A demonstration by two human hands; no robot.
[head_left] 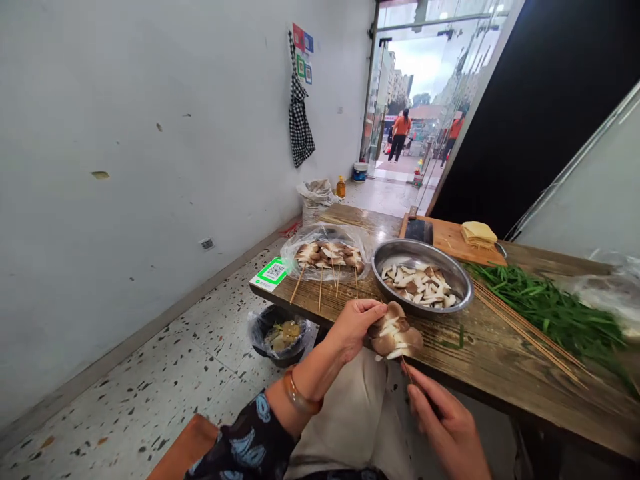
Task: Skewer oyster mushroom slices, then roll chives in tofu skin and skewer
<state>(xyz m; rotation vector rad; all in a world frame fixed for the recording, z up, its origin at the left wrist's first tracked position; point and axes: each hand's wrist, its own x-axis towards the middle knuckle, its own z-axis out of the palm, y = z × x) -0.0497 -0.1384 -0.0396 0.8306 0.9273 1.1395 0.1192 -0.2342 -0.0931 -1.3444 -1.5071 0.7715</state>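
Note:
Several brown-capped oyster mushrooms (395, 337) are threaded on a wooden skewer (406, 370) above my lap, at the table's front edge. My left hand (356, 325) pinches the mushrooms from the left side. Lower right, my right hand (445, 417) grips the skewer's bare end between thumb and fingers. Just behind them a steel bowl (465, 290) holds loose mushroom pieces (420, 283). To its left, finished mushroom skewers (330, 255) lie in a clear plastic bag (361, 240), their sticks pointing toward me.
On the wooden table (500, 360), bare skewers (530, 327) lie beside green leaves (550, 310). Farther back are a cutting board (450, 243) with a cleaver (419, 231) and yellow sheets (479, 233). A lined bin (280, 340) stands on the floor at left.

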